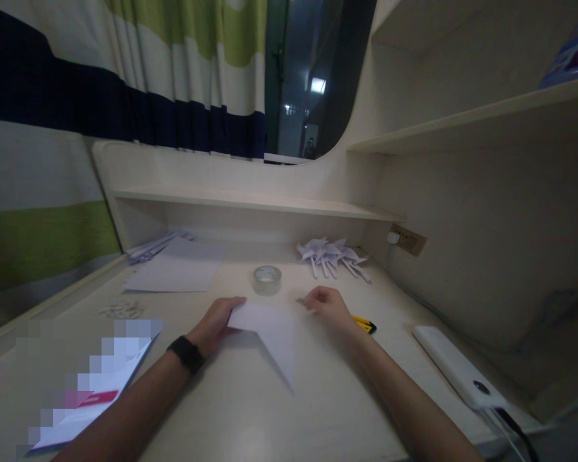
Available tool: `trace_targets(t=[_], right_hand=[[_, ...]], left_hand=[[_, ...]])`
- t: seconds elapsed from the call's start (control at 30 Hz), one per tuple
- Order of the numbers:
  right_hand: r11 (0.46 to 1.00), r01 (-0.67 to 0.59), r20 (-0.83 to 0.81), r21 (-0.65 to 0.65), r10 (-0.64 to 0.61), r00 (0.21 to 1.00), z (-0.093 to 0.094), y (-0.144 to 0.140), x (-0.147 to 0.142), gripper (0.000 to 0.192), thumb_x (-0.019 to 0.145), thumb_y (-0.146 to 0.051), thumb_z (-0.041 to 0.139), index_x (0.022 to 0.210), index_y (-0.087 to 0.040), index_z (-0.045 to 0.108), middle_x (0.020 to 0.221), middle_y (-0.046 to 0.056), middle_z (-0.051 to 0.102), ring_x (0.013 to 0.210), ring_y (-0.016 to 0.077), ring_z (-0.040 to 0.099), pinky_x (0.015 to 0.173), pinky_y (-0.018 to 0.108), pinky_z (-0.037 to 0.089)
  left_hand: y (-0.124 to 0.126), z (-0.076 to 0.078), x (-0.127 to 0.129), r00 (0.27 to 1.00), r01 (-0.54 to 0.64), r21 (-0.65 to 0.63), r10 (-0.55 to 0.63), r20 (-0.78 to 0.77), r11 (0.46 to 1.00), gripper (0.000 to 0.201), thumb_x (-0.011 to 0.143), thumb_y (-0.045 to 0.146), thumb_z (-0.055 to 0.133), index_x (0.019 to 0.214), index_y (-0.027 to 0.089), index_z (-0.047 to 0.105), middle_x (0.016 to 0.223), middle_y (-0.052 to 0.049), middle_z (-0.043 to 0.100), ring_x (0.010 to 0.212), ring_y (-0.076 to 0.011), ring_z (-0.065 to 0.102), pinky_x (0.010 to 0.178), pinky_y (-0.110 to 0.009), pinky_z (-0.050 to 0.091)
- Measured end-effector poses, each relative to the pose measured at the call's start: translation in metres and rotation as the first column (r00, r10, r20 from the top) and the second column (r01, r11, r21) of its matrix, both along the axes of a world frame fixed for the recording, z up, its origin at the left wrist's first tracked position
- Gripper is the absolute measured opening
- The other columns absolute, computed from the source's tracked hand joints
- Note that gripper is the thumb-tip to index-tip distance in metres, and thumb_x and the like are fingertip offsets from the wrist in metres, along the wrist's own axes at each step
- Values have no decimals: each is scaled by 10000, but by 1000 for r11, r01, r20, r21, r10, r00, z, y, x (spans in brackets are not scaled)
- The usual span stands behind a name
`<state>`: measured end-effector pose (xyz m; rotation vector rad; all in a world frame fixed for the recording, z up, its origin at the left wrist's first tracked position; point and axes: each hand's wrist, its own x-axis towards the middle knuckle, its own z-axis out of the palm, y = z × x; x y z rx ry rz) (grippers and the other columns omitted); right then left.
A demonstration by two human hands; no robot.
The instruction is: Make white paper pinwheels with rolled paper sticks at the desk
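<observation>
White paper, folded to a long point that aims back toward the person, lies flat on the pale desk between the two hands. The left hand covers the paper's left corner, so how the fingers bear on it is hidden — they seem curled over the edge, thumb tucked under or behind; I cannot tell whether they pinch it. A dark wristband sits on that wrist. The right hand rests at the paper's upper right edge, fingers bent loosely together, the tips touching or just beside the sheet — the dim light blurs the contact. A yellow-and-black tool pokes out from behind the right hand, mostly hidden. Beyond the paper stands a roll of clear tape; further right, a heap of small folded paper shapes. A white power bank lies near the right forearm, its cable cut off by the frame.
</observation>
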<state>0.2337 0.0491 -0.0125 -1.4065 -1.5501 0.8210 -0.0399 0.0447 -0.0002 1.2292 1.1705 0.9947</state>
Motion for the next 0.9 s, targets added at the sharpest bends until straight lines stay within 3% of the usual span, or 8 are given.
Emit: trace_targets(t=[0.1, 0.17, 0.27, 0.37, 0.5, 0.57, 0.67, 0.9], right_hand=[[998, -8, 261, 56, -7, 965, 7, -6, 6, 148, 734, -304, 602, 786, -179, 662, 843, 65, 699, 807, 196, 620, 728, 291, 448], [998, -7, 417, 60, -19, 909, 12, -10, 19, 191, 726, -284, 611, 868, -184, 689, 936, 83, 701, 899, 226, 612, 798, 310, 420], [999, 39, 596, 35, -53, 801, 16, -15, 45, 282, 706, -312, 642, 927, -147, 701, 1019, 147, 684, 968, 281, 598, 819, 334, 400], [997, 76, 696, 7, -60, 716, 14, -20, 67, 340, 708, -342, 650, 969, -130, 698, 1043, 170, 672, 943, 281, 605, 776, 312, 402], [998, 62, 745, -14, -31, 666, 7, -23, 76, 284, 716, -331, 648, 945, -170, 699, 965, 105, 686, 872, 229, 606, 723, 265, 388], [999, 52, 752, -7, -29, 659, 3, -21, 74, 269, 733, -334, 637, 942, -173, 694, 944, 91, 680, 856, 214, 598, 713, 258, 382], [999, 38, 749, 15, -37, 661, -3, -18, 69, 258, 765, -341, 615, 942, -166, 682, 941, 91, 666, 845, 202, 589, 706, 254, 378], [998, 31, 712, 63, -67, 700, -1, -27, 62, 215, 818, -307, 558, 939, -143, 625, 933, 106, 663, 809, 192, 588, 664, 245, 376]], left_hand=[[1, -3, -3, 993, 92, -5, -92, -68, 996, 381, 671, 516, 625, 719, 138, 619, 686, -60, 647, 640, -213, 596, 508, -284, 452], [4, -6, -6, 960, 160, 72, -138, -242, 984, 446, 718, 569, 572, 740, 129, 641, 713, -86, 668, 677, -242, 618, 538, -307, 467], [8, -7, -8, 812, 154, 360, 90, -577, 920, 529, 801, 587, 480, 944, 113, 665, 953, -156, 698, 891, -309, 636, 768, -411, 484], [5, -6, -5, 644, 262, 586, 313, -698, 767, 555, 841, 547, 483, 1170, 112, 587, 1212, -179, 612, 1124, -321, 550, 970, -460, 386], [-4, -10, 9, 565, 655, 480, 44, -824, 584, 604, 805, 591, 549, 1266, 201, 530, 1385, -111, 490, 1285, -281, 426, 1049, -434, 334], [-6, -17, 16, 487, 757, 389, -58, -871, 525, 715, 730, 620, 624, 1315, 231, 490, 1437, -99, 426, 1335, -295, 352, 1082, -465, 276], [-3, -28, 22, 439, 785, 327, -101, -893, 526, 743, 711, 596, 659, 1331, 227, 483, 1417, -115, 450, 1315, -293, 385, 1086, -465, 265], [-2, -37, 18, 497, 753, 416, -26, -867, 510, 492, 855, 518, 545, 1278, 265, 538, 1361, -80, 521, 1238, -255, 480, 1034, -412, 353]])
